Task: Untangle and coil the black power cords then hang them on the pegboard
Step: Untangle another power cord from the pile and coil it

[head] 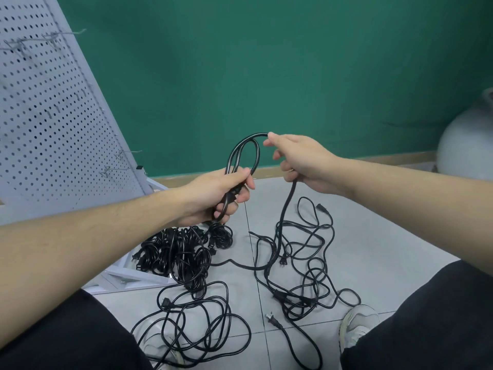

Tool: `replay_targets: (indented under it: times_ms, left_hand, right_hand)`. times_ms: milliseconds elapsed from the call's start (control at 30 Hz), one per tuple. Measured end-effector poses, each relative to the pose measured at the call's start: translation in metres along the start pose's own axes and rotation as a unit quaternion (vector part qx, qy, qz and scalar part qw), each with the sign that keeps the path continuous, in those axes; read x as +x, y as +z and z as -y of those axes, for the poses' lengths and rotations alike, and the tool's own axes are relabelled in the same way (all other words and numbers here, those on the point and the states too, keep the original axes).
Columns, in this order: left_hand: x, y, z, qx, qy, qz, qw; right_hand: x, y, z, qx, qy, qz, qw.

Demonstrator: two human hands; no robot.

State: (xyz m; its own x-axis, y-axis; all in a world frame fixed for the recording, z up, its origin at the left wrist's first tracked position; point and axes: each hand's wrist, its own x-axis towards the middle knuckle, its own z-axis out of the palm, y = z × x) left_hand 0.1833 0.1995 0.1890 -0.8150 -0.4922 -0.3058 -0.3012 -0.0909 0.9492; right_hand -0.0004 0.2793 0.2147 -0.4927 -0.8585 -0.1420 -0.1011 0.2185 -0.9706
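My left hand [221, 194] grips a small coil of black power cord [244, 150], its loops standing up above the fist. My right hand [298, 158] holds the same cord: fingertips pinch the top of the loop, and the free length runs down from the palm to the floor. A loose tangle of black cords [301, 263] lies on the tiles below. A pile of coiled cords [176, 252] sits at the foot of the grey pegboard [48, 108], which leans at the left with bare wire hooks [121, 154].
A green wall rises behind. A pale rounded vessel [465, 140] stands at the right edge. More slack cord [192, 324] sprawls between my knees, with a loose plug [272, 319] nearby. My shoes [357, 324] and dark-trousered legs frame the floor. White frame parts [128, 279] lie under the pile.
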Motion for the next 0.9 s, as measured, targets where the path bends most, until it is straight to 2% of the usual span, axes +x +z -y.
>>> replay_targets:
  times_ms: [100, 267, 400, 500, 600, 733, 900]
  left_hand:
    - [0.004, 0.002, 0.000, -0.025, 0.005, -0.009, 1.000]
    - [0.007, 0.009, -0.002, -0.052, -0.006, 0.009, 0.999]
    - [0.010, 0.014, -0.004, -0.058, -0.009, 0.009, 0.998]
    - [0.010, 0.015, -0.010, -0.020, 0.007, 0.023, 1.000]
    - [0.011, 0.016, -0.015, 0.005, 0.040, 0.035, 0.999]
    - [0.011, 0.021, -0.016, 0.066, 0.088, 0.045, 0.993]
    - [0.010, 0.019, -0.018, -0.032, 0.016, 0.110, 0.993]
  right_hand:
    - [0.001, 0.005, 0.001, 0.069, 0.059, 0.025, 0.996]
    - [0.003, 0.007, 0.004, 0.110, 0.085, 0.083, 0.987]
    - [0.001, 0.011, 0.007, 0.159, 0.076, 0.085, 0.981]
    - [0.002, 0.016, 0.007, 0.186, 0.050, 0.049, 0.980]
    - [0.001, 0.021, 0.011, 0.196, 0.010, 0.028, 0.980]
    - [0.001, 0.023, 0.015, 0.194, -0.011, 0.042, 0.980]
    - [0.000, 0.020, 0.014, 0.207, -0.005, 0.047, 0.977]
